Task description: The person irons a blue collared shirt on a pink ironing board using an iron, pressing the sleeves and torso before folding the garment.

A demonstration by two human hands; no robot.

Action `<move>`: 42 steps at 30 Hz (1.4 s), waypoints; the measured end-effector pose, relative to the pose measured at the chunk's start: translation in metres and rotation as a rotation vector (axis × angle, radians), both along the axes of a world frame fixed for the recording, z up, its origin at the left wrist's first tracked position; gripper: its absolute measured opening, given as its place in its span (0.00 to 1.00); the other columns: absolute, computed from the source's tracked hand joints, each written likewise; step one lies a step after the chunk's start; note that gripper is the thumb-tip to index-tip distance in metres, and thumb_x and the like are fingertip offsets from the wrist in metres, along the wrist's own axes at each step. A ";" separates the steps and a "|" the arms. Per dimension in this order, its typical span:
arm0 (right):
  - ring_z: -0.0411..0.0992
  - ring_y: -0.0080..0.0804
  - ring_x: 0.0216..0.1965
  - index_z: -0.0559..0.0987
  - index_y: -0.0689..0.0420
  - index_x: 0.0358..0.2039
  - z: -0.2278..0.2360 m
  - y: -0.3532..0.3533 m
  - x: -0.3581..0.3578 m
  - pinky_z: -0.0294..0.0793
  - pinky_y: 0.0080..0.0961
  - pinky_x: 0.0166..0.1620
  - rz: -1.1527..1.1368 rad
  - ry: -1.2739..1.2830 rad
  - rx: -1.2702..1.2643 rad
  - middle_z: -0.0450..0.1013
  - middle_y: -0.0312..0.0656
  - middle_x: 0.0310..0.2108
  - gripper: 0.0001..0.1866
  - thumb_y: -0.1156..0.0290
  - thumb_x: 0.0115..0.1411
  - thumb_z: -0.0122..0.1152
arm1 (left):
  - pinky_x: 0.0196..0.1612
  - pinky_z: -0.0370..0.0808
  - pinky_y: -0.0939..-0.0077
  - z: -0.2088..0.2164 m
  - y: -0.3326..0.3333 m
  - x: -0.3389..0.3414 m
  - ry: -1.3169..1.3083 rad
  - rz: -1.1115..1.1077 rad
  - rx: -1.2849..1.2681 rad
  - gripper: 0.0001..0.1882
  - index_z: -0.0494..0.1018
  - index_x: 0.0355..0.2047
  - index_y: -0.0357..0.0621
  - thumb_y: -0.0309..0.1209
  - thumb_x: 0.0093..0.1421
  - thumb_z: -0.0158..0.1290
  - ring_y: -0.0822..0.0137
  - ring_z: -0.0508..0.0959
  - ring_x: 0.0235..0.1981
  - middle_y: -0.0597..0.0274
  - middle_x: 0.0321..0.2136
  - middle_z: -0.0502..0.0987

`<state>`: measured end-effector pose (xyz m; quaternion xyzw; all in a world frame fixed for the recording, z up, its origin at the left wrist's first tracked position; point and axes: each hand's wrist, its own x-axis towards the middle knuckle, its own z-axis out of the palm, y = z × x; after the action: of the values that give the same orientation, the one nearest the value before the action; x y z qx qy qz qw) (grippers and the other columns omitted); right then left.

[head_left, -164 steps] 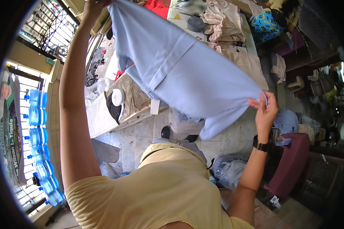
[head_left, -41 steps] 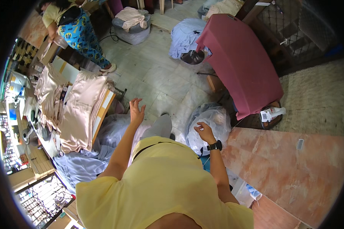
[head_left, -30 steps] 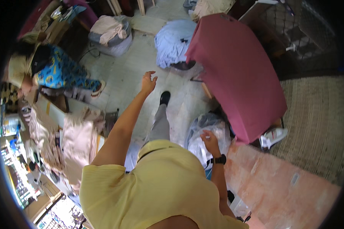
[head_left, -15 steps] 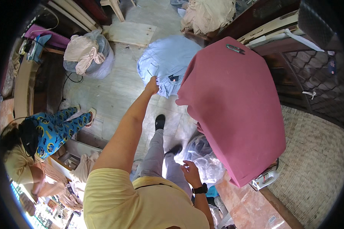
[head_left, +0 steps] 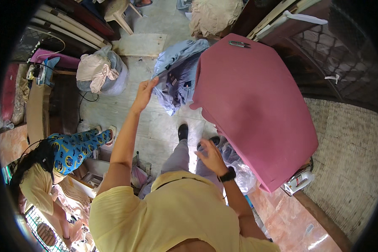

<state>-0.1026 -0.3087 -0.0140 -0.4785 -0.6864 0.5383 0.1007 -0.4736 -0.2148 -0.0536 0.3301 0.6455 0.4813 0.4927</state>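
Observation:
My left hand [head_left: 145, 95] reaches forward, its fingers closed on the edge of a light blue garment [head_left: 174, 56]. The garment hangs in loose folds beside the far left end of a padded table covered in dark pink cloth [head_left: 256, 109]; a darker, bluish-purple inside shows below its raised edge. My right hand [head_left: 211, 157], with a black watch on the wrist, hovers in front of my body. Its fingers are apart and slightly bent, holding nothing. Nearest to it are the pink cover's edge and a clear plastic bag [head_left: 242, 174].
Thread snips [head_left: 239, 44] lie at the pink table's far end. A white iron [head_left: 299, 183] stands by its near right corner. At the left is a bagged cloth bundle [head_left: 98, 71]; a beige cloth pile [head_left: 216, 17] sits farther back. Another person [head_left: 42, 180] works at lower left.
My left hand has drawn back and to the left, lifting the blue garment's edge so it opens out. My right hand has risen and moved forward. The other person has leaned lower.

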 end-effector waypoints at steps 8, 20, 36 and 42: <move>0.48 0.63 0.65 0.50 0.64 0.66 0.065 0.044 -0.069 0.48 0.49 0.66 -0.076 0.363 0.550 0.47 0.65 0.64 0.57 0.57 0.43 0.75 | 0.47 0.68 0.67 0.238 -0.089 0.121 -0.239 0.089 0.639 0.21 0.71 0.47 0.37 0.42 0.63 0.50 0.65 0.72 0.43 0.58 0.42 0.72; 0.72 0.31 0.46 0.74 0.65 0.49 0.247 0.085 0.282 0.70 0.30 0.51 -0.162 0.859 -0.069 0.75 0.45 0.45 0.18 0.68 0.61 0.58 | 0.56 0.66 0.60 0.408 0.036 0.220 0.191 0.122 1.034 0.25 0.69 0.53 0.34 0.41 0.63 0.50 0.55 0.72 0.52 0.49 0.51 0.72; 0.72 0.34 0.47 0.78 0.57 0.44 0.033 0.116 0.436 0.72 0.34 0.47 -0.456 -0.254 0.660 0.75 0.45 0.42 0.19 0.70 0.51 0.69 | 0.53 0.68 0.53 0.104 0.152 0.431 0.995 -0.814 0.933 0.25 0.69 0.52 0.43 0.43 0.59 0.56 0.45 0.71 0.49 0.45 0.48 0.71; 0.72 0.39 0.39 0.78 0.55 0.36 -0.035 0.017 0.385 0.74 0.36 0.42 -0.619 -0.478 0.542 0.71 0.43 0.31 0.12 0.78 0.49 0.64 | 0.48 0.67 0.55 0.034 -0.011 0.432 0.514 -1.433 0.754 0.14 0.67 0.37 0.42 0.30 0.51 0.58 0.47 0.70 0.44 0.51 0.37 0.66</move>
<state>0.2825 -0.2921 -0.0490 -0.7274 -0.6312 0.1595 0.2169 -0.0415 -0.2261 -0.0198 0.9004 0.1688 0.1461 0.3733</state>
